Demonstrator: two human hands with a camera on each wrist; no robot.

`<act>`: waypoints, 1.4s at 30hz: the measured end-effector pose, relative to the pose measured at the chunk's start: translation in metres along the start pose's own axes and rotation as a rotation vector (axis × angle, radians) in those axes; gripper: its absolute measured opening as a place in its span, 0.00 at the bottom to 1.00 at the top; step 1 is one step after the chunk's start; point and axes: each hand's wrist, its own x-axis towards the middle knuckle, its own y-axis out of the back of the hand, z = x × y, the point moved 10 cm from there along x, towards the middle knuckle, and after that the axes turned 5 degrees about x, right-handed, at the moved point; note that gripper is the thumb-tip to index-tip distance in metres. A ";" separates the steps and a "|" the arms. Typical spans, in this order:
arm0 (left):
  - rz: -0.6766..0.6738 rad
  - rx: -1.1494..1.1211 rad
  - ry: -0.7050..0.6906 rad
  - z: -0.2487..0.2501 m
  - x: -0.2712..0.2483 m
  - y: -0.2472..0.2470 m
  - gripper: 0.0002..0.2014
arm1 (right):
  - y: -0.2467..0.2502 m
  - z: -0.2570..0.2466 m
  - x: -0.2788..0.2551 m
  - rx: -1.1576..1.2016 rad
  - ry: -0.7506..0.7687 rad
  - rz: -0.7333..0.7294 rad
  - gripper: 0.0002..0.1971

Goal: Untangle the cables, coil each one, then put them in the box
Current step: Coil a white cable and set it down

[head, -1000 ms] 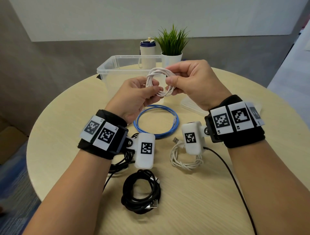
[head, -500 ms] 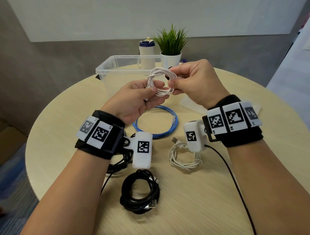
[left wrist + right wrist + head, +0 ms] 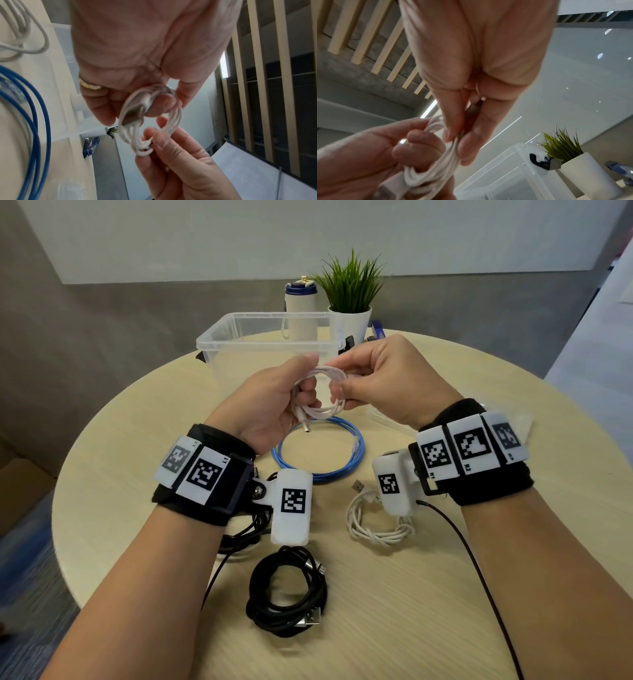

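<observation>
Hands, left [image 3: 270, 402] and right [image 3: 387, 381], both pinch the coiled white cable [image 3: 322, 392] with curled fingers.

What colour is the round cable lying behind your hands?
Blue: the blue coiled cable shows best in the head view.

Both forearms raised, left hand [image 3: 274, 402] curled in a pinching grip, right hand [image 3: 383, 381] pinching opposite, fingertips close.

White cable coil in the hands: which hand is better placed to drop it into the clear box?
Probably left: the left hand grips the white coil bundle, directly before the box; the right hand only pinches one side.
</observation>
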 end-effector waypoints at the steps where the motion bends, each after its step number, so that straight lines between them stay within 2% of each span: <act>1: 0.004 -0.022 -0.003 0.001 0.000 0.001 0.19 | 0.000 0.002 -0.001 0.053 -0.028 -0.013 0.15; 4: 0.010 -0.059 -0.018 0.002 0.000 0.001 0.17 | 0.006 0.006 -0.001 0.144 -0.075 0.004 0.12; 7: -0.010 -0.023 -0.026 0.002 0.000 -0.003 0.17 | 0.014 0.001 0.000 0.015 -0.023 0.068 0.12; 9: -0.033 0.024 -0.011 0.000 0.000 -0.006 0.18 | 0.018 0.000 0.001 0.020 -0.009 0.118 0.11; 13: -0.045 0.140 -0.019 -0.003 0.001 -0.006 0.19 | 0.025 -0.002 0.001 0.105 0.023 0.193 0.07; 17: 0.005 0.166 -0.036 -0.003 0.004 0.001 0.19 | 0.024 -0.002 0.000 0.254 0.018 0.169 0.05; 23: 0.090 0.063 -0.116 0.006 0.008 0.011 0.18 | 0.019 0.003 -0.001 0.420 -0.065 0.109 0.05; 29: 0.099 -0.037 -0.174 0.013 0.008 0.011 0.17 | 0.015 0.004 -0.003 0.355 -0.107 0.069 0.06; 32: 0.061 -0.103 -0.174 0.013 0.007 0.007 0.17 | 0.016 0.004 -0.003 0.251 -0.086 0.092 0.08; 37: -0.049 -0.219 -0.116 0.010 0.005 -0.004 0.19 | 0.015 0.006 -0.002 0.249 -0.088 0.102 0.11; 42: -0.116 -0.312 -0.095 0.012 -0.001 -0.012 0.20 | 0.010 0.009 -0.003 0.313 -0.141 0.073 0.05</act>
